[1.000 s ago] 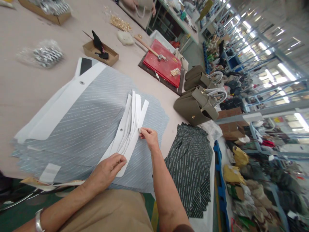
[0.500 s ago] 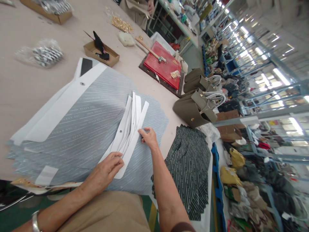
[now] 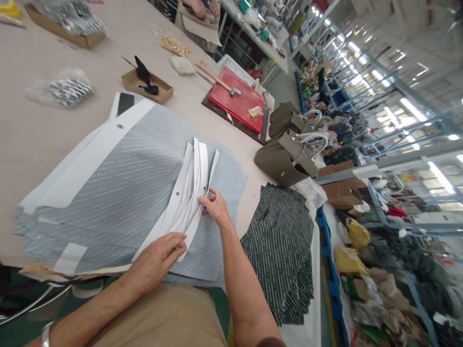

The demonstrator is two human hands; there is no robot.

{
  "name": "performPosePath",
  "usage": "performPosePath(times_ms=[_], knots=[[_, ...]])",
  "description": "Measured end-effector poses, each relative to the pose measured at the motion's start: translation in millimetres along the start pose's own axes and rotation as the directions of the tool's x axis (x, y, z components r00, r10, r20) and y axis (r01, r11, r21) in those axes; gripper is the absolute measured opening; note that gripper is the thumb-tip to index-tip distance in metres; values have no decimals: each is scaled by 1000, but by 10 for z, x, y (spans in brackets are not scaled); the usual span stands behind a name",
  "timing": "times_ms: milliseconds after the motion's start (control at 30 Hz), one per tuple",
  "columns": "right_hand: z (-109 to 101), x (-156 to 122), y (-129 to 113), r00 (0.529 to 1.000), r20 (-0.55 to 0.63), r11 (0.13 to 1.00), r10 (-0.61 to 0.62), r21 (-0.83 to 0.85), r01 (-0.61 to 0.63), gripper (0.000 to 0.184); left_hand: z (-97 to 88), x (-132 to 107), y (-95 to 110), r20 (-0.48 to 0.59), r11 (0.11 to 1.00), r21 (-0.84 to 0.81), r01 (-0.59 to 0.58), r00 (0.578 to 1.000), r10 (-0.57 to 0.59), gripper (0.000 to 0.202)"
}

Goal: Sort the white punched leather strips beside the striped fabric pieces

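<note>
A fan of narrow white strips (image 3: 186,193) lies on a stack of pale grey-blue printed lining pieces (image 3: 144,164). Some strips carry a small round metal snap. My right hand (image 3: 216,207) pinches the outer edge of the rightmost white strip between thumb and fingers, tilting it up so it looks narrow. Over the lower ends of the strips, my left hand (image 3: 162,253) is closed, its fingers curled together against the same strip; the fingertips are partly hidden. A wider white band (image 3: 101,149) with a snap crosses the lining stack on the left.
Dark striped lining pieces (image 3: 282,250) lie to the right. Beyond them stand olive handbags (image 3: 285,159) and a red board (image 3: 237,99) with a hammer (image 3: 220,82). A small cardboard box (image 3: 164,91) and bagged metal parts (image 3: 68,89) sit farther back. Across the table, a person's hands (image 3: 202,7) show.
My right hand has moved slightly left and turned up the rightmost strip's edge, exposing a snap beside it. My left hand stays at the lower ends. The view has shifted a little.
</note>
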State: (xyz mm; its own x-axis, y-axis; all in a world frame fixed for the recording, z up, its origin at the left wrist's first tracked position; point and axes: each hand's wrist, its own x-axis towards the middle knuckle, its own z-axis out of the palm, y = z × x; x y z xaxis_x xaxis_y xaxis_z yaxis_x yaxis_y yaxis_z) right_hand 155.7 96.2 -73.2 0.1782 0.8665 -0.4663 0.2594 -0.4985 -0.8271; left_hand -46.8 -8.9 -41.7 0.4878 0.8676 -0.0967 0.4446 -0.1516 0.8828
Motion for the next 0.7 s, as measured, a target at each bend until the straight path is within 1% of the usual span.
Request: performPosePath(times_ms=[67, 100, 167, 200, 233, 300, 367, 433, 500, 533, 567, 600, 633, 667, 700], knots=[[-71, -23, 34, 999, 28, 994, 35, 106, -38, 58, 3, -19, 20, -1, 1000, -10, 13, 1000, -13, 25], [-126, -45, 57, 999, 18, 991, 34, 127, -36, 50, 0, -27, 30, -1, 1000, -11, 18, 1000, -18, 25], [-301, -111, 121, 999, -49, 995, -11, 100, 16, 34, -9, -41, 48, -8, 1000, -8, 29, 1000, -29, 25], [-428, -158, 162, 994, -100, 996, -51, 65, 58, 30, -15, -47, 55, -13, 999, -9, 37, 999, -37, 25], [-583, -215, 210, 984, -153, 995, -93, 30, 99, 29, -21, -53, 60, -20, 999, -11, 50, 999, -50, 26], [-971, -361, 320, 953, -268, 989, -144, -17, 145, 32, -28, -62, 68, -35, 997, -22, 76, 996, -77, 29], [-1435, -549, 438, 906, -398, 989, -147, -67, 131, 39, -26, -67, 82, -45, 996, -37, 82, 995, -84, 33], [-1923, -769, 555, 841, -528, 988, -118, -144, 47, 45, -17, -69, 112, -46, 998, -45, 52, 997, -54, 37], [-2360, -996, 656, 774, -629, 964, -74, -244, -106, 49, -7, -67, 158, -47, 999, -41, -11, 999, 9, 39], [-2531, -1101, 694, 746, -663, 932, -56, -303, -199, 51, -2, -64, 184, -55, 998, -31, -54, 997, 52, 40], [-2655, -1195, 718, 715, -697, 886, -53, -363, -289, 54, 2, -59, 209, -68, 995, -13, -103, 993, 101, 42], [-2721, -1274, 726, 688, -723, 833, -69, -421, -359, 57, 6, -53, 231, -82, 988, 15, -152, 985, 153, 43], [-2722, -1340, 714, 668, -738, 790, -97, -465, -399, 59, 9, -45, 249, -93, 979, 54, -198, 975, 202, 44], [-2654, -1392, 679, 666, -736, 775, -125, -491, -398, 59, 12, -36, 263, -101, 966, 101, -240, 963, 250, 46], [-2520, -1434, 621, 690, -709, 795, -147, -499, -344, 58, 16, -26, 271, -104, 949, 150, -279, 950, 295, 47]])
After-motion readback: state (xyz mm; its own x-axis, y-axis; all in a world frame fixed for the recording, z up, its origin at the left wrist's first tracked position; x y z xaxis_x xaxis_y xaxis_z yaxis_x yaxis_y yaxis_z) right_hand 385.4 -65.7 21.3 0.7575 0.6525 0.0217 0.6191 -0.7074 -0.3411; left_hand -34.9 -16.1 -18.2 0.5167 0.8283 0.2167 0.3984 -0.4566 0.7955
